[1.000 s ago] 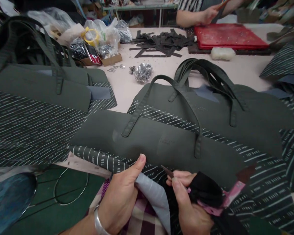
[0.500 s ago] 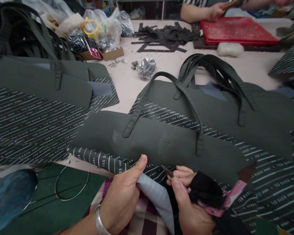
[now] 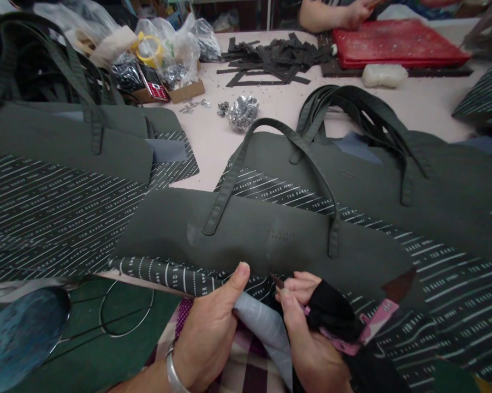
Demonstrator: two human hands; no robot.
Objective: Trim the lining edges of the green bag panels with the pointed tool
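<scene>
A dark grey-green bag panel point(image 3: 237, 229) with a strap handle point(image 3: 266, 123) lies before me, its striped, lettered fabric point(image 3: 167, 273) rolled along the near edge. My left hand point(image 3: 213, 322) grips the near edge of this fabric, thumb on top, with the pale grey backing point(image 3: 266, 327) hanging beside it. My right hand point(image 3: 303, 316) pinches a small dark pointed blade point(image 3: 276, 281), its tip at the panel's lower edge. A pink tool handle point(image 3: 377, 325) with a broad brown blade point(image 3: 399, 286) projects from the right hand; how it joins the small point is hidden. Black cloth covers part of that hand.
More bag panels lie at left point(image 3: 118, 142) and right point(image 3: 372, 174). Behind are a plastic-wrapped bundle of metal bits point(image 3: 243, 113), dark strips point(image 3: 274, 57), a phone point(image 3: 153, 82) and a red board point(image 3: 397, 43) near another person's hand point(image 3: 358, 13). A stool point(image 3: 28, 327) stands lower left.
My right hand and the blade have shifted slightly left, and the broad brown blade has swung a little left. My left hand keeps its grip on the fabric. The view has shifted slightly.
</scene>
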